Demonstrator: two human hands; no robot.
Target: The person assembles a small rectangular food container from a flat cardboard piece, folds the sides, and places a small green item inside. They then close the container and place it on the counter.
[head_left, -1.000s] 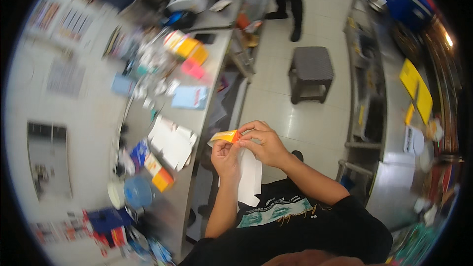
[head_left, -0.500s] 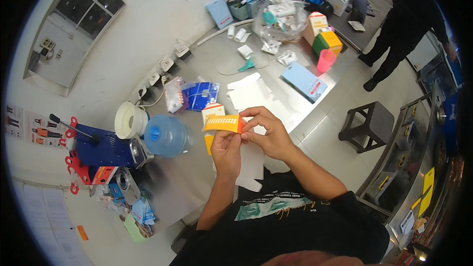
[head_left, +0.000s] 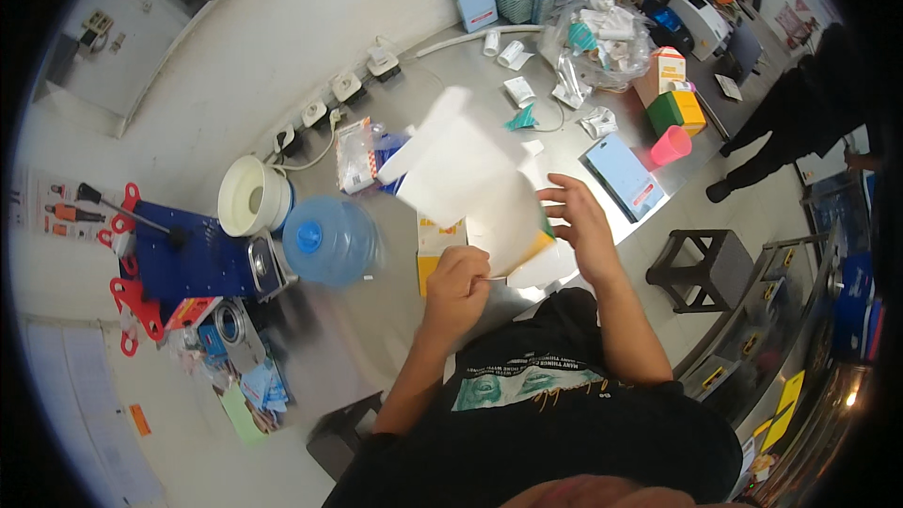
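An unfolded carton (head_left: 470, 165), its white inner side facing up, is blurred by motion above the metal table (head_left: 348, 348). Yellow and green show along its lower right edge. My left hand (head_left: 456, 292) is closed on its lower edge. Beside the right edge, my right hand (head_left: 585, 230) has its fingers stretched and apart; whether they touch the cardboard I cannot tell. Just beyond my left hand, a white-and-yellow box (head_left: 430, 263) is on the table, partly covered by the carton. More white cardboard (head_left: 536, 268) shows beneath the carton.
To the left stand a blue water jug (head_left: 329, 240) and a cream bowl (head_left: 246, 196). A light-blue box (head_left: 623, 177), a pink cup (head_left: 671, 146) and a bag of bottles (head_left: 602, 38) are at the right and back. A stool (head_left: 701, 271) and another person (head_left: 781, 113) are beyond the table.
The yellow-orange piece pinched in both hands is out of sight. My left hand now holds the unfolded carton, and my right hand has moved right with its fingers opened. The view has shifted.
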